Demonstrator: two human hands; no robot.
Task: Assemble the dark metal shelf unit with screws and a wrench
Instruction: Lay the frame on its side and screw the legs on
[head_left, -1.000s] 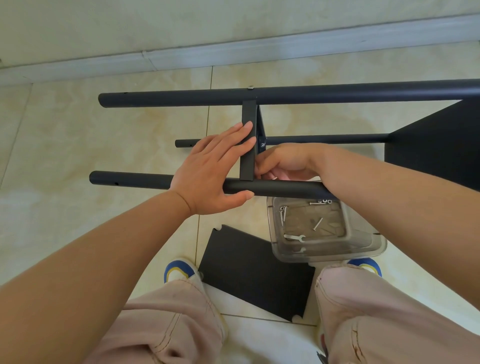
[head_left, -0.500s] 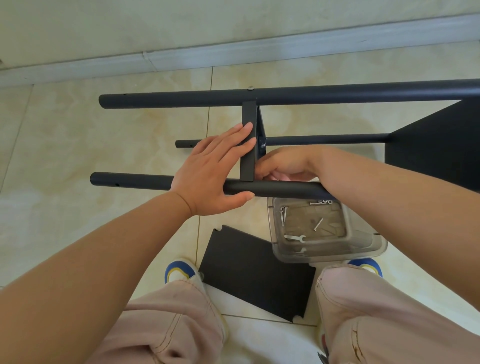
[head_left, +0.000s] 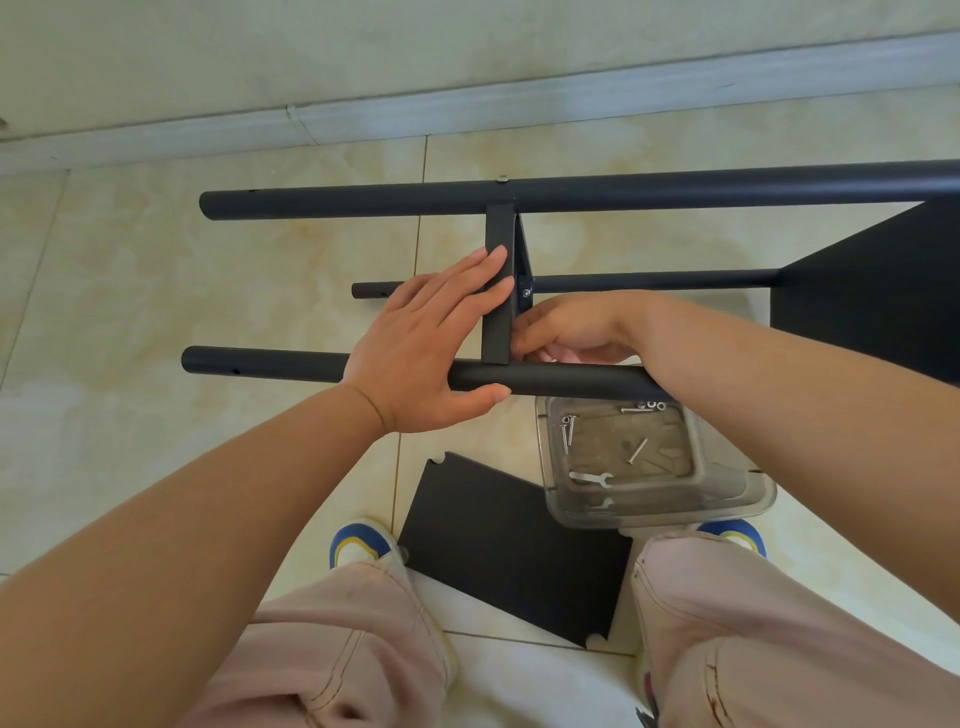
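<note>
The dark metal shelf frame (head_left: 597, 189) of round tubes lies on its side on the tiled floor (head_left: 130, 291). The left hand (head_left: 426, 338) presses straight fingers flat against the upright shelf panel edge (head_left: 496, 332), thumb under the near tube (head_left: 260, 364). The right hand (head_left: 566, 330) curls at the joint behind that panel; what it pinches cannot be told. The steel looks rigid, smooth and fairly heavy, best gripped round a tube near a joint.
</note>
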